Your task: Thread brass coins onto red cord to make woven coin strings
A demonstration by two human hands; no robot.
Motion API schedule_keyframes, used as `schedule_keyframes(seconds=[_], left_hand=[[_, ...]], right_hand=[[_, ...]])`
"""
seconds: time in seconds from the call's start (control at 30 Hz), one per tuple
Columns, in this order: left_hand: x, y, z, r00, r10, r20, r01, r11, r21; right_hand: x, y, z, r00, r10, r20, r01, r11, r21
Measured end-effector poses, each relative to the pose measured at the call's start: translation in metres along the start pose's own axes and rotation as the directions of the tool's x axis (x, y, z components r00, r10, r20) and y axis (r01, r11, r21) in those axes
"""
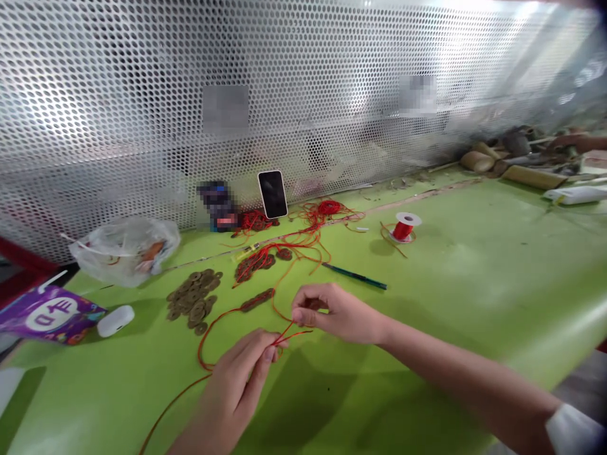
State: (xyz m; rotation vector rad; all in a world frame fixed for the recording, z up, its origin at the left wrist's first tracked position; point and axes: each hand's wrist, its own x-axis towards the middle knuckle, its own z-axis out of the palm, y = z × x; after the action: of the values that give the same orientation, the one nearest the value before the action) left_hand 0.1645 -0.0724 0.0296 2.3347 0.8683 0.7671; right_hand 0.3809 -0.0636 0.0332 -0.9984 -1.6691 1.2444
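My left hand (249,366) pinches red cord (286,330) between thumb and fingers, with a loose end sticking out to the right. Just above and to the right, my right hand (327,309) is closed in a pinch on the same cord, and a short stretch runs between the two hands. From there the cord loops left across the table to a row of coins strung together (257,299). Left of that lies a pile of loose brown coins with holes (192,297). More coins tied with red cord (253,265) lie beyond my hands.
A spool of red cord (404,229) stands right of a dark green pen (355,276). A phone (273,194) leans at the perforated metal panel (303,82). On the left are a plastic bag (126,249), a white case (116,321) and a purple packet (52,314).
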Motion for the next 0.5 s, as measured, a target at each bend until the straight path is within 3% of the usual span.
schedule_keyframes(seconds=[0.3,0.4,0.5], left_hand=[[-0.012,-0.014,0.002,0.976,-0.186,-0.116,0.175,0.98,-0.098],[-0.012,-0.013,0.003,0.975,-0.203,-0.096,0.192,0.975,-0.113],[-0.012,-0.011,0.003,0.981,-0.174,-0.087,0.165,0.981,-0.103]], right_hand=[[-0.001,0.021,0.01,0.97,0.245,0.009,-0.235,0.921,0.311],[0.0,0.026,0.012,0.949,0.314,0.017,-0.295,0.872,0.39],[-0.001,0.03,0.012,0.932,0.35,0.098,-0.349,0.787,0.508]])
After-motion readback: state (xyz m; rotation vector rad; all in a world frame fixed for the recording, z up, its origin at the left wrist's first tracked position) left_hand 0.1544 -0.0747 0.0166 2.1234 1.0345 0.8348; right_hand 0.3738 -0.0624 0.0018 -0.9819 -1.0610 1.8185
